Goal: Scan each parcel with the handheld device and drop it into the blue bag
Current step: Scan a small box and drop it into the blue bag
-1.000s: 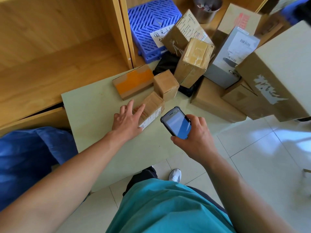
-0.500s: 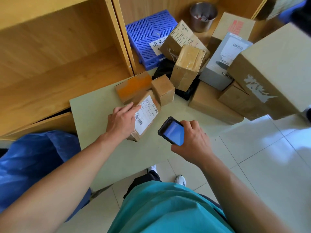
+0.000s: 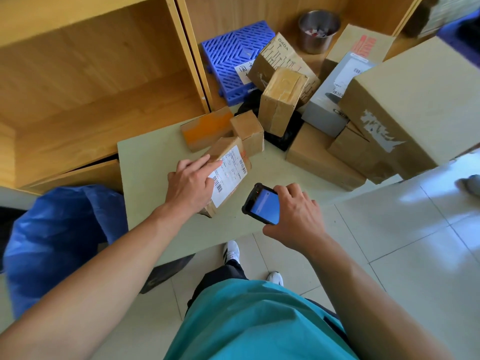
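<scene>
A small brown parcel [image 3: 228,175] with a white barcode label facing up lies tilted on the pale green table [image 3: 155,172]. My left hand [image 3: 191,183] holds it by its left side, index finger stretched along the label's top edge. Just right of the parcel, my right hand [image 3: 293,214] grips the black handheld device [image 3: 261,203], its blue screen lit and its top end aimed toward the label. The blue bag [image 3: 59,237] stands open on the floor left of the table.
More parcels crowd the table's far right: an orange-taped box [image 3: 205,128], a small cube box [image 3: 248,131], a tape-wrapped box [image 3: 281,100], a grey box [image 3: 335,100], a big carton [image 3: 415,105]. Behind are wooden shelves [image 3: 91,74], a blue plastic pallet [image 3: 233,61], a metal cup [image 3: 318,31].
My left hand turned the parcel over so its label faces up and drew it toward me. My right hand lowered the device beside the label.
</scene>
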A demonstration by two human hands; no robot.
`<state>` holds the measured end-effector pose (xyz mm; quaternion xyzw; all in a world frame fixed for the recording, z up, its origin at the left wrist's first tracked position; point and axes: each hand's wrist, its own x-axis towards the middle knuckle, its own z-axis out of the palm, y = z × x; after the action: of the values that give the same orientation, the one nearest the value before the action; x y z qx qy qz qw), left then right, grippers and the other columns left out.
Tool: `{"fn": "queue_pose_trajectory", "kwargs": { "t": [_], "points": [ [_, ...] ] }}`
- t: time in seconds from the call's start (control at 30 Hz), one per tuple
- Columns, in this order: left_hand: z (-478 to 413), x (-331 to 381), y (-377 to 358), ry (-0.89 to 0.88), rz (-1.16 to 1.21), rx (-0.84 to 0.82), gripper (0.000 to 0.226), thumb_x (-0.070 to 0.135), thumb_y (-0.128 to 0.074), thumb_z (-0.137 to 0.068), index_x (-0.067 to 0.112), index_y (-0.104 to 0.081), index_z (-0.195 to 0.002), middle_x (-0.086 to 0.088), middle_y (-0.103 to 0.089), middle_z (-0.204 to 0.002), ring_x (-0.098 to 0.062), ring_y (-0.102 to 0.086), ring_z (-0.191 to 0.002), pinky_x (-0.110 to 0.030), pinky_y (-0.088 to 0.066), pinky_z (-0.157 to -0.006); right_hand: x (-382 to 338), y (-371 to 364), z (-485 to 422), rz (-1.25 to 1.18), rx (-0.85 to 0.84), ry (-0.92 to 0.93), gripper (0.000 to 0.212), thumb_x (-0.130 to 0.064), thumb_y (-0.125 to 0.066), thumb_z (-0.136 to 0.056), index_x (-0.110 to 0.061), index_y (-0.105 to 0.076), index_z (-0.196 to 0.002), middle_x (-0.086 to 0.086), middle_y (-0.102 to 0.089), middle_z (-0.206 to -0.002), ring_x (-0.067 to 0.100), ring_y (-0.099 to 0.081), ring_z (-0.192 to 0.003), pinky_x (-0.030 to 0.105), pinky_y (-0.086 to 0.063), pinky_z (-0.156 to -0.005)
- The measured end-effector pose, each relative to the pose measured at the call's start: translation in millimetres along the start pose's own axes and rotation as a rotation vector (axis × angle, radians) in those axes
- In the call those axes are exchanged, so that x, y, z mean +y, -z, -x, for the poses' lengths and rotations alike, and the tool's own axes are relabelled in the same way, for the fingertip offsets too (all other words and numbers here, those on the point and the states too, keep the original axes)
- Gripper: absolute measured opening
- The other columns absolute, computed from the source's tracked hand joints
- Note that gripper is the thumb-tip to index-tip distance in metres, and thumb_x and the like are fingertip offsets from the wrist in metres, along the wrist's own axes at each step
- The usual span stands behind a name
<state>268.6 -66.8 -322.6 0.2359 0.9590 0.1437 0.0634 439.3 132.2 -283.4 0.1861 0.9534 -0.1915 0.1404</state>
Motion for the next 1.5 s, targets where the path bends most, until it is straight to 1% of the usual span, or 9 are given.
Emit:
{"fn": "queue_pose_trajectory", "kwargs": {
  "t": [0.2, 0.37, 0.47, 0.63, 0.93, 1.07, 1.17, 1.4, 1.5],
  "points": [
    [32, 11, -2, 0.036, -0.012, -0.002, 0.059, 0.025, -0.036, -0.086, 0.043, -0.064, -0.134, 0.011, -0.055, -0.15, -0.026, -0.046, -0.122, -0.051, -0.048, -0.094, 13, -4, 17, 0.016, -0.015, 0.059, 0.084, -0.049, -0.072, -0.067, -0.026, -0.038, -0.14, -0.001, -0.043, -0.12, 0.024, -0.05, -0.101, 0.035, -0.039, -0.085],
    [68, 2, 6, 0.093, -0.033, -0.007, 0.053, 0.021, -0.041, -0.091, 0.041, -0.064, -0.135, 0.012, -0.052, -0.152, -0.025, -0.044, -0.127, -0.054, -0.045, -0.096, 10, -12, 27, -0.052, -0.053, 0.07, 0.083, -0.049, -0.073, -0.068, -0.025, -0.038, -0.139, -0.002, -0.042, -0.118, 0.025, -0.051, -0.102, 0.037, -0.043, -0.082],
    [91, -10, 12, 0.194, 0.018, 0.002, 0.053, 0.018, -0.041, -0.095, 0.042, -0.06, -0.138, 0.014, -0.049, -0.154, -0.022, -0.041, -0.131, -0.053, -0.043, -0.098, 0, -19, 34, -0.138, -0.071, 0.079, 0.076, -0.052, -0.074, -0.069, -0.027, -0.041, -0.134, -0.006, -0.041, -0.111, 0.022, -0.053, -0.098, 0.035, -0.046, -0.073],
    [119, -41, 27, 0.34, 0.143, 0.101, 0.053, 0.01, -0.045, -0.098, 0.04, -0.06, -0.139, 0.015, -0.047, -0.155, -0.017, -0.036, -0.137, -0.051, -0.041, -0.1, -33, -27, 38, -0.154, -0.081, 0.144, 0.082, -0.057, -0.074, -0.072, -0.03, -0.037, -0.14, -0.011, -0.038, -0.113, 0.015, -0.05, -0.096, 0.032, -0.048, -0.073],
    [188, -171, 56, 0.487, 0.281, 0.357, 0.05, 0.028, -0.028, -0.097, 0.034, -0.06, -0.135, 0.01, -0.057, -0.146, -0.02, -0.044, -0.129, -0.053, -0.05, -0.089, -179, -56, 16, -0.159, -0.163, 0.293, 0.082, -0.052, -0.08, -0.07, -0.033, -0.041, -0.14, -0.011, -0.04, -0.113, 0.014, -0.053, -0.093, 0.031, -0.051, -0.077],
    [225, -244, 66, 0.645, 0.3, 0.437, 0.047, 0.008, -0.046, -0.097, 0.034, -0.059, -0.134, 0.012, -0.056, -0.144, -0.021, -0.043, -0.131, -0.057, -0.048, -0.089, -252, -83, 14, -0.148, -0.178, 0.328, 0.08, -0.051, -0.081, -0.069, -0.034, -0.043, -0.138, -0.011, -0.043, -0.113, 0.014, -0.053, -0.092, 0.028, -0.047, -0.075],
    [250, -307, 67, 0.761, 0.303, 0.445, 0.05, 0.006, -0.049, -0.096, 0.036, -0.059, -0.134, 0.015, -0.055, -0.143, -0.023, -0.043, -0.129, -0.061, -0.047, -0.088, -306, -107, 13, -0.13, -0.177, 0.362, 0.079, -0.048, -0.083, -0.068, -0.032, -0.045, -0.136, -0.01, -0.044, -0.112, 0.014, -0.051, -0.091, 0.028, -0.043, -0.075],
    [270, -393, 78, 0.952, 0.33, 0.512, 0.049, 0.004, -0.043, -0.099, 0.031, -0.054, -0.139, 0.008, -0.055, -0.147, -0.03, -0.041, -0.128, -0.062, -0.045, -0.092, -357, -128, 18, -0.142, -0.208, 0.319, 0.078, -0.044, -0.083, -0.067, -0.031, -0.047, -0.135, -0.011, -0.044, -0.113, 0.012, -0.053, -0.091, 0.029, -0.045, -0.077],
    [254, -419, 83, 0.973, 0.576, 0.605, 0.047, 0.013, -0.035, -0.1, 0.027, -0.053, -0.14, 0.006, -0.057, -0.146, -0.026, -0.049, -0.13, -0.054, -0.049, -0.099, -363, -128, 14, -0.137, -0.214, 0.265, 0.079, -0.046, -0.082, -0.068, -0.032, -0.046, -0.137, -0.011, -0.045, -0.116, 0.01, -0.053, -0.093, 0.03, -0.048, -0.078]
  ]
}}
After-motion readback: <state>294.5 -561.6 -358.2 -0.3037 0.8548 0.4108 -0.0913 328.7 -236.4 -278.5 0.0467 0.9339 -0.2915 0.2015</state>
